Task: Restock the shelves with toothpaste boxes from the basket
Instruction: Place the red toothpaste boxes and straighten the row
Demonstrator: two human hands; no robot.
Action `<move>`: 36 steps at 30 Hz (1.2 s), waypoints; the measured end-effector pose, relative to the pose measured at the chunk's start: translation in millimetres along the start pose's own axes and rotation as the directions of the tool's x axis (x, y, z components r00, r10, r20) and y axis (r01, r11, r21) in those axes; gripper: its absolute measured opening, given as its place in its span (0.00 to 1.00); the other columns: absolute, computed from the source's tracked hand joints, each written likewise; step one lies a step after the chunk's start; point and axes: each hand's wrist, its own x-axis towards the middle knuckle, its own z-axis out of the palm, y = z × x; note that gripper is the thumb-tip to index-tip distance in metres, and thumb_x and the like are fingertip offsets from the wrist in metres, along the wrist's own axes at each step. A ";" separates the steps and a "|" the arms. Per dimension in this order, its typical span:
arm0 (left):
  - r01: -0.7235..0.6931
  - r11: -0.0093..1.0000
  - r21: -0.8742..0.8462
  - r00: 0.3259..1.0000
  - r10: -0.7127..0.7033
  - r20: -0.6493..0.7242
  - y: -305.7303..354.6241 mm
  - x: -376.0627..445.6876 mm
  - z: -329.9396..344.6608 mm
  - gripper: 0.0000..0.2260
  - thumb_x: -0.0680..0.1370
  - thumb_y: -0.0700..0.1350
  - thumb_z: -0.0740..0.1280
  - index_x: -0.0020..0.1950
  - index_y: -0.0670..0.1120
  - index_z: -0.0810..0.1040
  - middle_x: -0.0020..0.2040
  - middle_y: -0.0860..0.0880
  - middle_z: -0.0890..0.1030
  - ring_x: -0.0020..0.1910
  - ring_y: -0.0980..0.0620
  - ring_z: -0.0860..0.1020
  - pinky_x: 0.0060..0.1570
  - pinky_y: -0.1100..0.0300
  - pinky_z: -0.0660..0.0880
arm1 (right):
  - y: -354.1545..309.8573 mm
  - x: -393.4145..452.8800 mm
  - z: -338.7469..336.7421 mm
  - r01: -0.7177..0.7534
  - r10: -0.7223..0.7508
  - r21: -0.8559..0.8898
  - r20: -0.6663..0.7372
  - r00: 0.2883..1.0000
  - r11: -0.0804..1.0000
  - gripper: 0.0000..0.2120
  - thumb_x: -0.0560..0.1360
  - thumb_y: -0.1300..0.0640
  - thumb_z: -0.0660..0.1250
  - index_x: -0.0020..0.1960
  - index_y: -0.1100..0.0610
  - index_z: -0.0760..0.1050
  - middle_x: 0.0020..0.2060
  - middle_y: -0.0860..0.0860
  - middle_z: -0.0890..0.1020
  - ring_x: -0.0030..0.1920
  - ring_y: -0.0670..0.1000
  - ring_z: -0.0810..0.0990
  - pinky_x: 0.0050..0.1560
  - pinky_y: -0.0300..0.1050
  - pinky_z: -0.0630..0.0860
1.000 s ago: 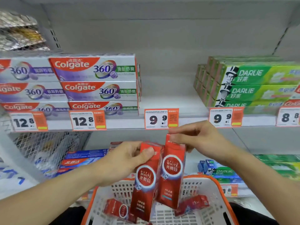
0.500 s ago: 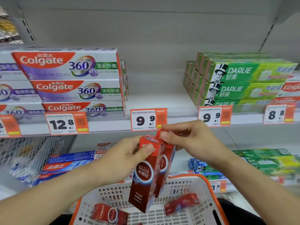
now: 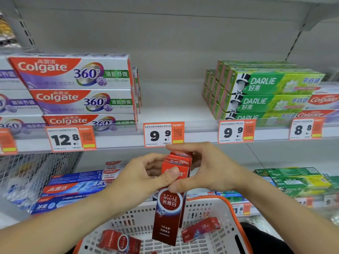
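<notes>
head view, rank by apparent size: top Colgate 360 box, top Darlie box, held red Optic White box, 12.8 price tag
1. top Colgate 360 box
2. top Darlie box, close behind; farther, so unsure
3. held red Optic White box, foreshortened, partly hidden by left hand and right hand
4. 12.8 price tag

Rear red box mostly hidden behind front box and the hands. Basket cut off by lower edge. Price-tag small print illegible. Goods behind wire mesh blurred. Right Colgate boxes cropped by frame edge.
</notes>
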 end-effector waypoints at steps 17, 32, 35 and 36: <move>-0.104 0.981 0.166 0.985 0.078 0.151 18.9 -0.3 -26.1 0.36 0.65 0.51 0.83 0.68 0.61 0.69 0.63 0.60 0.79 0.61 0.55 0.80 0.59 0.55 0.78 | -26.4 -10.3 -48.2 0.476 -0.329 0.354 -0.401 0.855 0.805 0.38 0.53 0.54 0.86 0.63 0.50 0.81 0.53 0.50 0.86 0.50 0.47 0.84 0.48 0.42 0.81; 0.054 0.394 0.918 0.524 0.771 -0.362 35.2 18.7 -96.8 0.39 0.73 0.56 0.72 0.80 0.46 0.61 0.81 0.41 0.55 0.80 0.40 0.51 0.77 0.43 0.50 | -74.8 110.9 -58.4 0.497 -0.432 0.028 -0.455 0.779 0.867 0.51 0.57 0.60 0.85 0.75 0.46 0.66 0.57 0.52 0.83 0.57 0.50 0.83 0.64 0.56 0.77; 0.091 0.343 0.935 0.579 0.746 -0.330 24.5 21.0 -92.7 0.39 0.75 0.62 0.65 0.82 0.49 0.56 0.82 0.41 0.48 0.81 0.41 0.46 0.77 0.42 0.46 | -64.3 131.0 -46.2 0.427 -0.353 0.156 -0.355 0.866 0.891 0.54 0.58 0.61 0.85 0.77 0.46 0.62 0.57 0.53 0.84 0.58 0.51 0.83 0.64 0.54 0.77; 0.100 0.327 0.940 0.587 0.743 -0.321 22.1 22.6 -92.1 0.38 0.76 0.63 0.64 0.82 0.49 0.56 0.82 0.41 0.47 0.81 0.41 0.46 0.77 0.42 0.46 | -64.4 135.7 -44.6 0.406 -0.329 0.205 -0.326 0.886 0.890 0.55 0.57 0.59 0.85 0.77 0.46 0.61 0.57 0.53 0.84 0.58 0.51 0.83 0.64 0.53 0.77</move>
